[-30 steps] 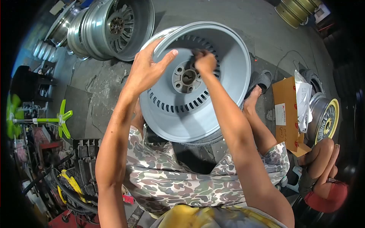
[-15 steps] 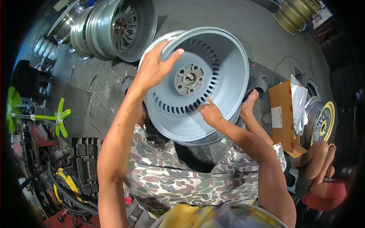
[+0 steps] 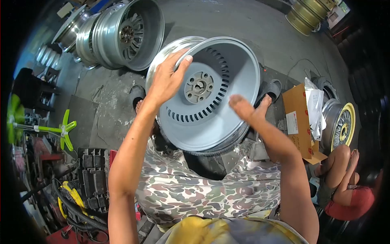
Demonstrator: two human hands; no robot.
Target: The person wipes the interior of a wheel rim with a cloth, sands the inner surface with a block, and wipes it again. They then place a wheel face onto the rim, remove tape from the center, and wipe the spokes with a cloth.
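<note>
A large grey wheel rim (image 3: 195, 134) leans tilted between my legs, its hollow side facing me, with a ring of slots around a bolted hub. It rests on a dark tyre (image 3: 227, 142). My left hand (image 3: 168, 75) grips the rim's upper left edge, thumb on the inside. My right hand (image 3: 245, 109) is over the rim's right inner side, slightly blurred; its fingers are partly hidden, and nothing can be made out in it.
Silver rims (image 3: 109, 38) stand at the upper left, a gold rim (image 3: 306, 16) at the upper right. On the right are a cardboard box (image 3: 298, 122), a yellow-edged rim (image 3: 343, 126) and a seated person (image 3: 345, 195). A green fan (image 3: 65, 129) stands left.
My right hand has moved right, away from the slots toward the rim's right side. The wheel rim has tilted and shifted slightly left, with my left hand still on its edge.
</note>
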